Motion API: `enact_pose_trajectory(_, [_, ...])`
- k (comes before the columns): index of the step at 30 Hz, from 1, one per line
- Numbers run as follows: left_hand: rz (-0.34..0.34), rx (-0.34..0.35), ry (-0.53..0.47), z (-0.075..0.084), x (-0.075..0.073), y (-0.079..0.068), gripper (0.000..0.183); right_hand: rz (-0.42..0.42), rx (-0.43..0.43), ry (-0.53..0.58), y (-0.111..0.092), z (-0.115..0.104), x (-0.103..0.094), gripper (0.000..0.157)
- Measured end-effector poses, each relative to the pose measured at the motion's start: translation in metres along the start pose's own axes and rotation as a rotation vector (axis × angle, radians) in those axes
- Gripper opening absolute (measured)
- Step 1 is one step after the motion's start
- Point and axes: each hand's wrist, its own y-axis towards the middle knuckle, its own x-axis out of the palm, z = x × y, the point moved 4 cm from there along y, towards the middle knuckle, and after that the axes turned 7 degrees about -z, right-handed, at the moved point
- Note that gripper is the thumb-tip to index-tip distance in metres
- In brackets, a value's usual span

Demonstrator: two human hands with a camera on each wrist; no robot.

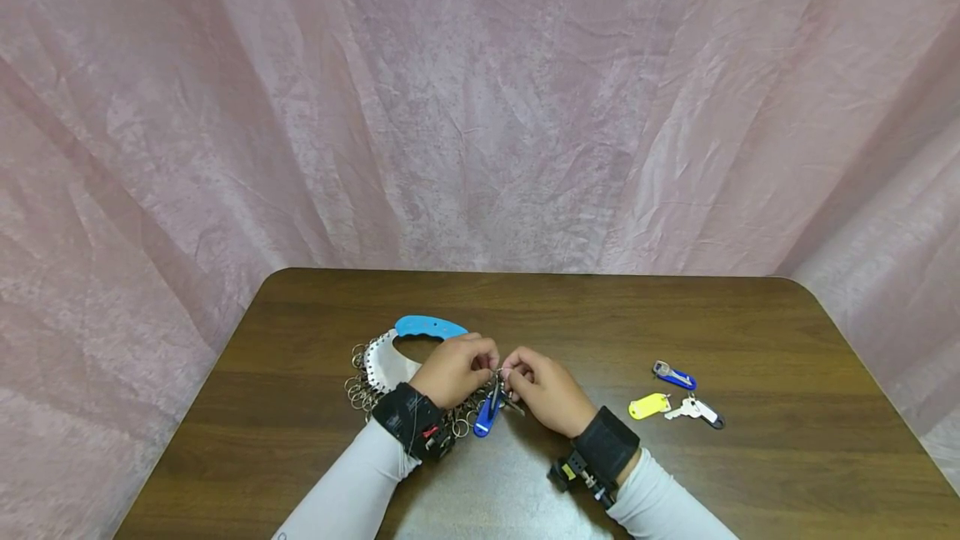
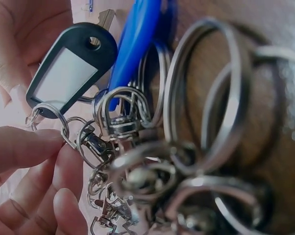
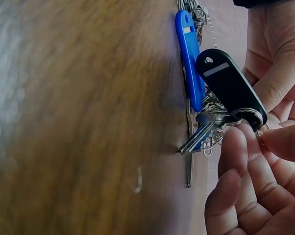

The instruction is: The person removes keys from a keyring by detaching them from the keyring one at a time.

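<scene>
At the table's middle, my left hand (image 1: 456, 369) pinches a small metal ring between thumb and forefinger, among the rings of a white curved key holder (image 1: 386, 365) with a blue grip (image 1: 429, 327). Facing it, my right hand (image 1: 551, 394) pinches the split ring (image 3: 249, 116) of a black key tag (image 3: 231, 85), from which several keys (image 3: 201, 132) hang. In the left wrist view the black tag's white label faces the camera. A blue key tag (image 1: 486, 415) hangs beside it. Whether the two pinched rings are linked is unclear.
To the right on the brown wooden table (image 1: 750, 340) lie a yellow key tag (image 1: 648, 406), a blue tag (image 1: 675, 376) with its ring, and silver keys (image 1: 684, 409) with a black tag (image 1: 710, 416). Many rings with clasps (image 1: 360, 390) fringe the holder. A pink curtain (image 1: 480, 107) hangs behind.
</scene>
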Motion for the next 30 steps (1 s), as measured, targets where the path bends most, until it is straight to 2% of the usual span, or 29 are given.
enact_pose_trajectory(18, [-0.037, -0.033, -0.019, 0.0028, -0.0005, 0.0011, 0.02, -0.004, -0.012, -0.017, 0.0007, 0.0016, -0.0006, 0.008])
enact_pose_trajectory(26, [-0.03, -0.023, -0.001, 0.0048, -0.003, 0.0007, 0.02, 0.003, -0.04, -0.043, -0.0009, -0.0018, -0.0009, 0.007])
enact_pose_trajectory(30, [-0.04, -0.025, 0.006, 0.0044, -0.0021, 0.0004, 0.019, -0.004, -0.024, -0.048, -0.0013, -0.0001, -0.0003, 0.007])
